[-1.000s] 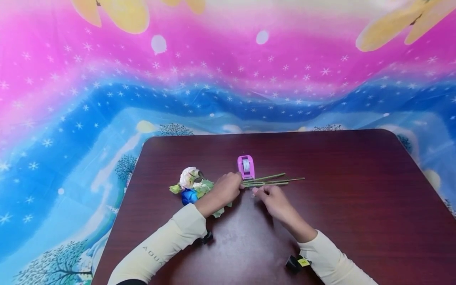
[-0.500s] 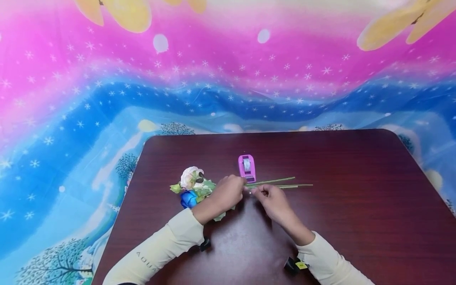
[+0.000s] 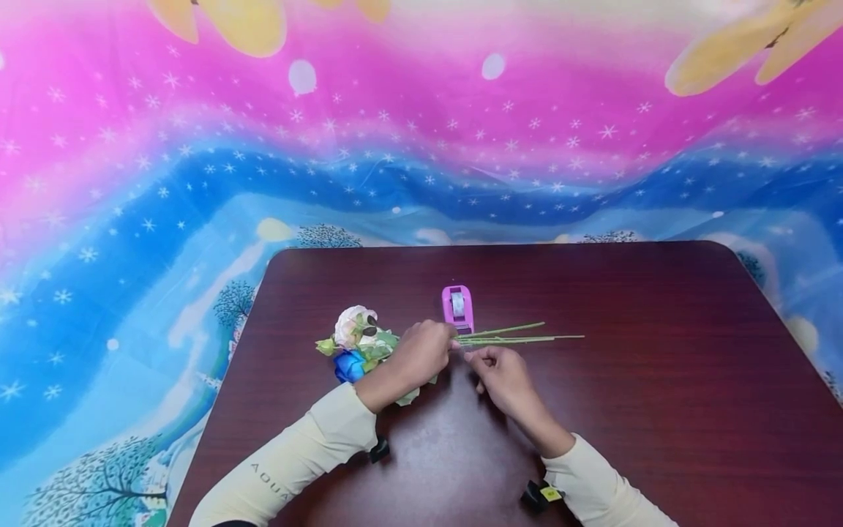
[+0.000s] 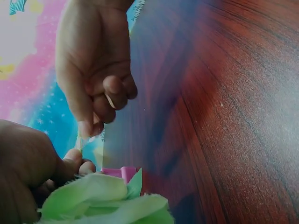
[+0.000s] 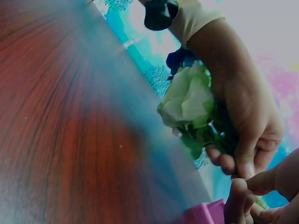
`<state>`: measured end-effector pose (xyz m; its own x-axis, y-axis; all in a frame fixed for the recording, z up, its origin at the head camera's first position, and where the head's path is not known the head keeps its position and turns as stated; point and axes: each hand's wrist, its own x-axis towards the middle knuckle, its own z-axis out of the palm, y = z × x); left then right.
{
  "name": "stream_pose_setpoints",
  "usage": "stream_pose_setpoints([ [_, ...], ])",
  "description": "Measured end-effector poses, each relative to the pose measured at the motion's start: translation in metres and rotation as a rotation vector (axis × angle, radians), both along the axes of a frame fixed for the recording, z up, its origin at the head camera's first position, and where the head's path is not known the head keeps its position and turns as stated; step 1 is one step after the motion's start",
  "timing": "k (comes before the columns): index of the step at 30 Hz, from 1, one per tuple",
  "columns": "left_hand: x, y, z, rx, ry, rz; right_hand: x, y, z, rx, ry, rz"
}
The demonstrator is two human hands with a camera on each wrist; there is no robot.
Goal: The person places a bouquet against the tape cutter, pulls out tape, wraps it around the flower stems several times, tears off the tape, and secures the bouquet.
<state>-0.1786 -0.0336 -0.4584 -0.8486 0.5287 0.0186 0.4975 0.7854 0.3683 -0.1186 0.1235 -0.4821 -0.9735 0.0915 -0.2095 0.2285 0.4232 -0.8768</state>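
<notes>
My left hand (image 3: 424, 355) grips a bunch of flowers by the stems (image 3: 514, 339), which stick out to the right past its fingers. Left of that hand are the heads: a white rose (image 3: 351, 327), a blue rose (image 3: 349, 366) and green leaves. Just below the stems, my right hand (image 3: 503, 373) pinches a small clear strip of tape (image 4: 79, 141) between thumb and forefinger. The strip spans the short gap to the left fingertips in the left wrist view. In the right wrist view, a white rose (image 5: 189, 100) hangs beside the left hand (image 5: 254, 112).
A pink tape dispenser (image 3: 457, 307) with a roll in it stands just behind the stems. The dark wooden table (image 3: 658, 351) extends to both sides. Behind its far edge hangs a printed pink and blue cloth (image 3: 421, 146).
The left hand and the stems have shifted slightly right. The right fingertips rose to overlap the stems half a second ago and now sit just below them. The dispenser stays in place.
</notes>
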Motion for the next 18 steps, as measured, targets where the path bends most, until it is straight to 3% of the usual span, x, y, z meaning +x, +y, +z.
stream_pose_setpoints([
  [9,-0.001,0.001,-0.001,0.038,-0.056,-0.007,-0.007,0.002,-0.019,0.005,0.024,-0.029],
  [18,-0.001,0.002,-0.002,0.071,-0.083,-0.008,-0.016,-0.004,-0.031,-0.276,0.066,-0.066],
])
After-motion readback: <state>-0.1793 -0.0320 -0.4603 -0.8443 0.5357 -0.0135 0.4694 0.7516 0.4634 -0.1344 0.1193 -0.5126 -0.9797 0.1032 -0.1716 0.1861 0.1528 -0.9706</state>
